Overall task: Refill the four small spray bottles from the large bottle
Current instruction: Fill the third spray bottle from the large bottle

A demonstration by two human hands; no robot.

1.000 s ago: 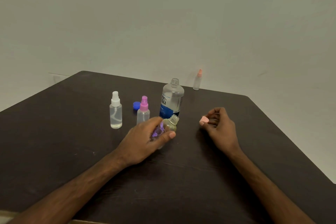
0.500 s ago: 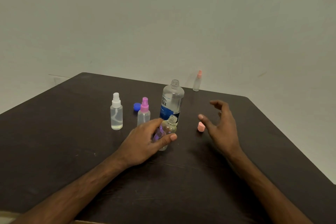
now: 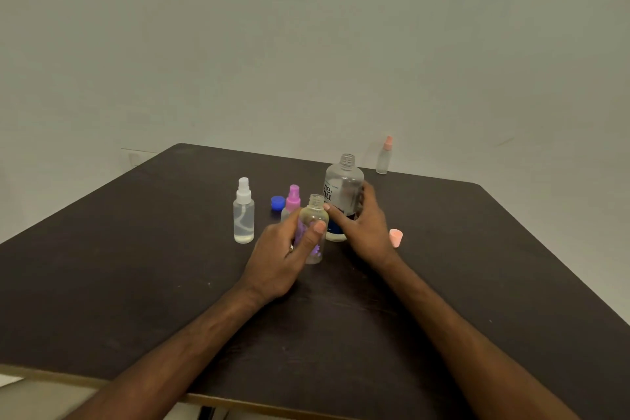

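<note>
Large bottle [image 3: 342, 189] (uncapped) gripped by right hand [image 3: 366, 232], mid table [image 3: 136, 283].

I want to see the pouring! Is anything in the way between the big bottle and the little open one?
Nothing visible. The right hand grips the big bottle, the left hand holds the little open bottle close beside it, and both necks are uncapped.

Most of the pink-capped spray bottle [image 3: 293, 198] is hidden behind the left hand [image 3: 278, 261].
</note>
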